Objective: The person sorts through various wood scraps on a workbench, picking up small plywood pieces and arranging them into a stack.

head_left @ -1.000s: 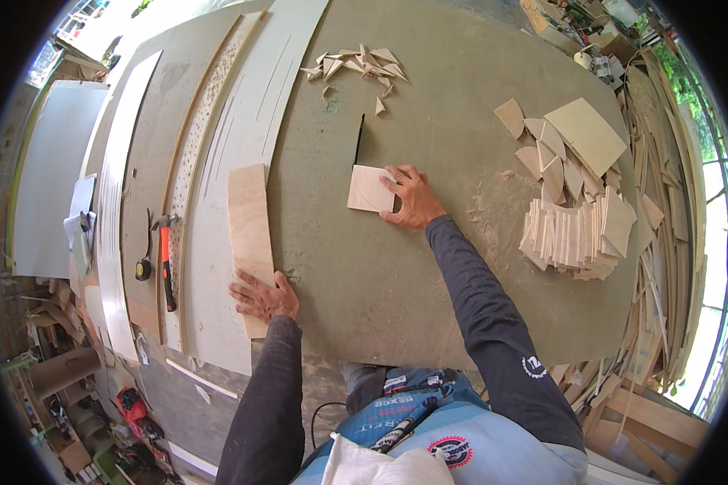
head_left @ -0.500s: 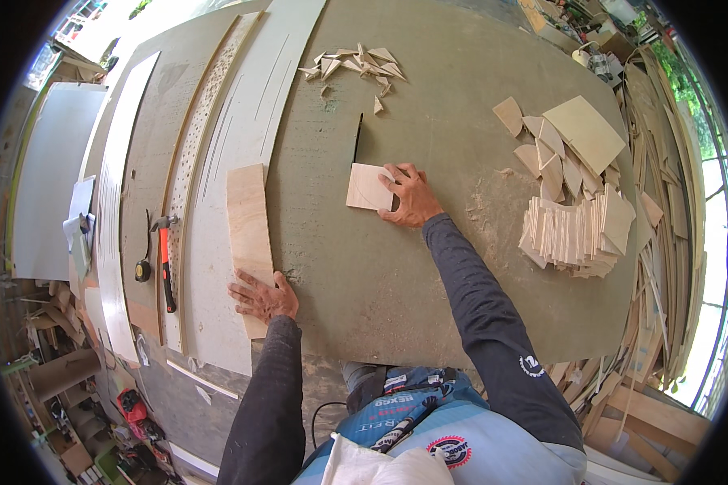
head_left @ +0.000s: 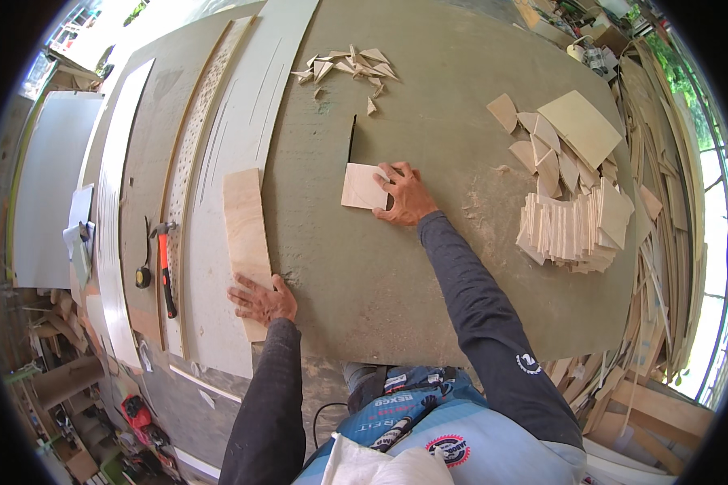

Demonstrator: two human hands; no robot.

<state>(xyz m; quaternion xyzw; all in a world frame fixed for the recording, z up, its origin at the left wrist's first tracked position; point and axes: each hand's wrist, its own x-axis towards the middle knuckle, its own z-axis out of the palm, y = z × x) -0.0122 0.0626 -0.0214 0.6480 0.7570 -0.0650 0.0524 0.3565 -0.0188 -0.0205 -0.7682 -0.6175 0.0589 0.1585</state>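
A thin dark blade (head_left: 352, 139) sticks up through the worktable (head_left: 340, 283). At its near end lies a small square of plywood (head_left: 360, 186) with a curved line drawn on it. Thumb and fingers of my right hand (head_left: 407, 196) grip the square's right side and press it to the tabletop. My left hand (head_left: 264, 300) rests flat, fingers spread, on the near part of a plywood strip (head_left: 246, 218), which lies lengthwise along a pale board (head_left: 206, 275).
Triangular wood offcuts (head_left: 356, 65) lie beyond the blade. To the right sit a row of stacked plywood pieces (head_left: 562, 230), curved pieces and a larger square sheet (head_left: 581, 125). A hammer (head_left: 166, 267) and a tape measure (head_left: 143, 276) lie left. Scrap strips (head_left: 663, 162) pile beyond the right edge.
The view has shifted slightly. My right hand still holds the plywood square against the near end of the blade, and my left hand stays on the strip.
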